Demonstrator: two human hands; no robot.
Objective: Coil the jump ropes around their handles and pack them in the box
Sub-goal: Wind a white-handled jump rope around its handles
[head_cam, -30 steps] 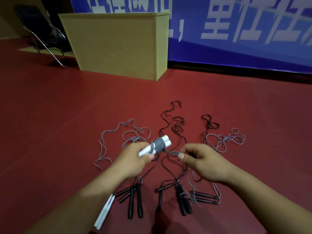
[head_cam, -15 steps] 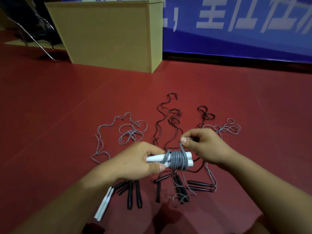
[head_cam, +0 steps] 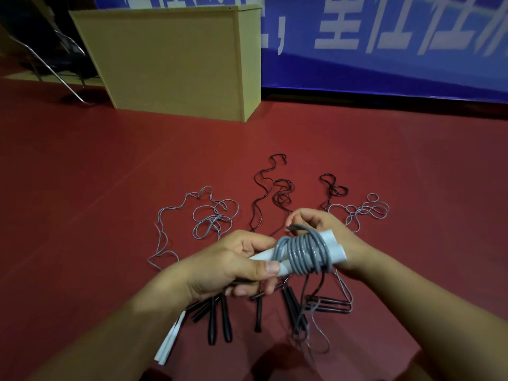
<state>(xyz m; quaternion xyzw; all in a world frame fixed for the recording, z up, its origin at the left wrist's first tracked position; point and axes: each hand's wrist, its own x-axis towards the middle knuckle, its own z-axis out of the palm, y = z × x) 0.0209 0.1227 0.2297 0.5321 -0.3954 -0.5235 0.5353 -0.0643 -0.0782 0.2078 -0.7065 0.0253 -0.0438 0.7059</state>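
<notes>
Held above the red floor, the white handles wrapped in grey rope sit between both hands, left hand gripping one end, right hand pinching the rope's loose end behind the coil.

The red floor carries loose grey ropes, black ropes, black handles and white handles.

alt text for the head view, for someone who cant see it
Two hands hold a pair of white handles wound with grey rope: left hand grips them, right hand pinches the cord. More uncoiled jump ropes lie on the red floor.
</notes>
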